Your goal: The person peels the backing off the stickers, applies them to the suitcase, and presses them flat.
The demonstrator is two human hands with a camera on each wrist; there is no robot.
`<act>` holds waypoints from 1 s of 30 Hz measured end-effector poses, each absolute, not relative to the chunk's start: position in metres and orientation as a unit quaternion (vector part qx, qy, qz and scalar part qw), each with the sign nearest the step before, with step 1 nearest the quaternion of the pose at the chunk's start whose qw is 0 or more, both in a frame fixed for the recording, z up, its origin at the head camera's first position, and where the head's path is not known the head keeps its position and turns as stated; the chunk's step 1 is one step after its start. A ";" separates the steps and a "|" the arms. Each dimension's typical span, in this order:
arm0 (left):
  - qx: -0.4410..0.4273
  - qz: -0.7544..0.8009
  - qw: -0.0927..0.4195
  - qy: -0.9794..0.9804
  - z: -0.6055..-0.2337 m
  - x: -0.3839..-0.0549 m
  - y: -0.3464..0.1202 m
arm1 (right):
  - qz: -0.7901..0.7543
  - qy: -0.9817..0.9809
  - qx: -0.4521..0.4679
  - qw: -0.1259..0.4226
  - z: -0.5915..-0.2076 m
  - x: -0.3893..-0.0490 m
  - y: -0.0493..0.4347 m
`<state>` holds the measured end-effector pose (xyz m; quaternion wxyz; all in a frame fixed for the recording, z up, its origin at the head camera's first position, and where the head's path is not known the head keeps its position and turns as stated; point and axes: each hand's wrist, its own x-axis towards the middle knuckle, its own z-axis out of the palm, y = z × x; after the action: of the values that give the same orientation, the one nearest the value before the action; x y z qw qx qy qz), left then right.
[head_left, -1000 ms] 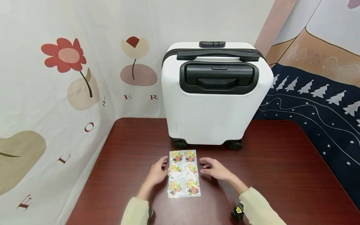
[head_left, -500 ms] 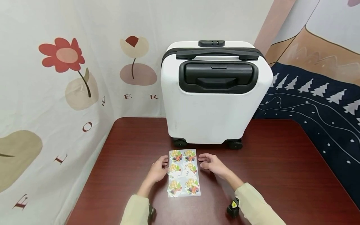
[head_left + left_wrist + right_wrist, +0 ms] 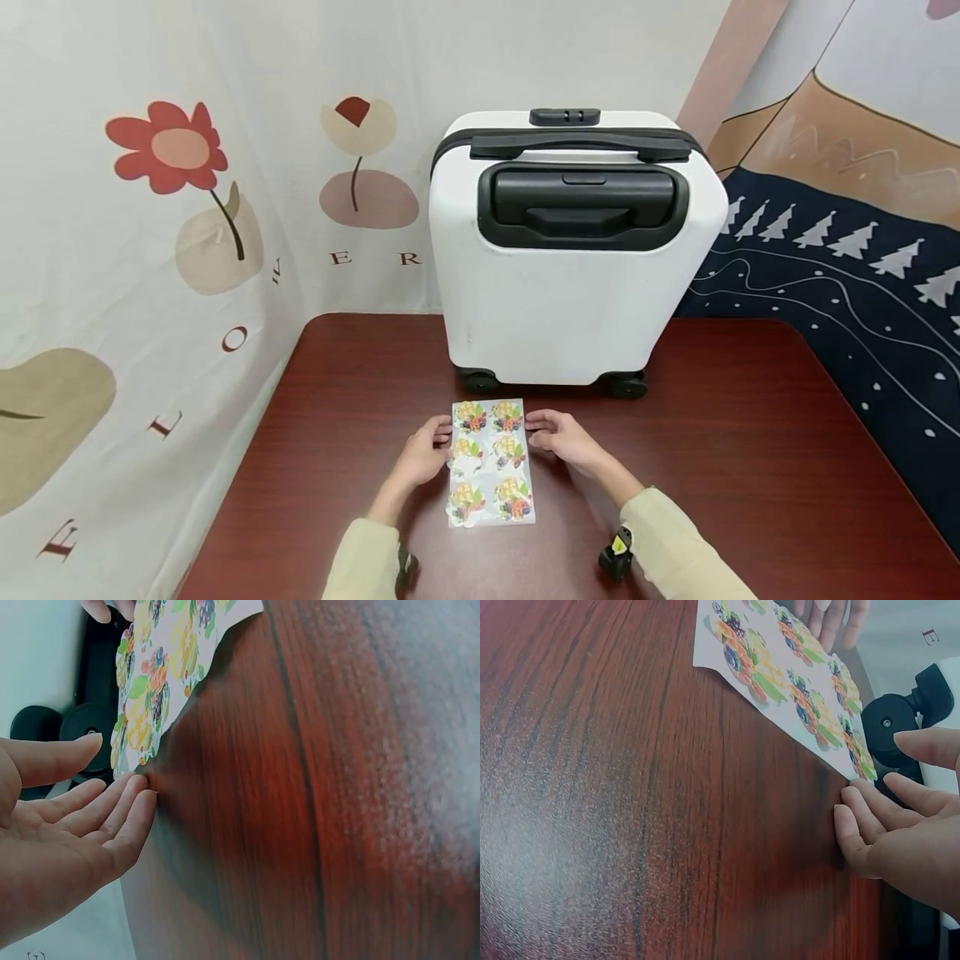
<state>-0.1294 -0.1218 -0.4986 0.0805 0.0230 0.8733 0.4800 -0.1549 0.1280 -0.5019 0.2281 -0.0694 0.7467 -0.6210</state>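
Observation:
A sheet of fruit-print stickers (image 3: pixel 489 467) lies flat on the dark red wooden table (image 3: pixel 360 367), its pictures in two columns. At its left edge is my left hand (image 3: pixel 422 454), fingertips right by the paper and thumb raised apart from them in the left wrist view. My right hand (image 3: pixel 566 442) is at the upper right edge of the sheet. In the right wrist view its fingers (image 3: pixel 885 810) lie against the table with the tips at the sheet's corner, the thumb lifted away. Neither hand grips the sheet.
A white suitcase (image 3: pixel 562 308) with black trim and wheels (image 3: pixel 626 386) stands upright just behind the sheet. Behind the table hang a flower-print cloth (image 3: pixel 225 333) at left and a dark, tree-patterned one (image 3: pixel 825 300) at right. Each sleeved wrist wears a small black device.
My right hand has moved left, up to the sheet's right edge. The left hand has shifted only slightly, and the sheet and suitcase stay in place.

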 end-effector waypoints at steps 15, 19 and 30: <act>0.005 0.495 0.043 0.868 -0.498 -0.127 -0.121 | -0.685 0.699 -0.065 0.193 -0.505 -0.148 0.126; -0.001 0.500 0.034 0.865 -0.496 -0.126 -0.121 | -0.693 0.698 -0.039 0.176 -0.503 -0.145 0.126; -0.007 0.538 0.016 0.843 -0.488 -0.123 -0.117 | -0.706 0.696 -0.009 0.134 -0.495 -0.142 0.125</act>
<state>-0.1231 -0.1165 -0.4884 0.0160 -0.0070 0.8429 0.5377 -0.1419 0.1253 -0.4950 0.1343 -0.0089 0.6958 -0.7055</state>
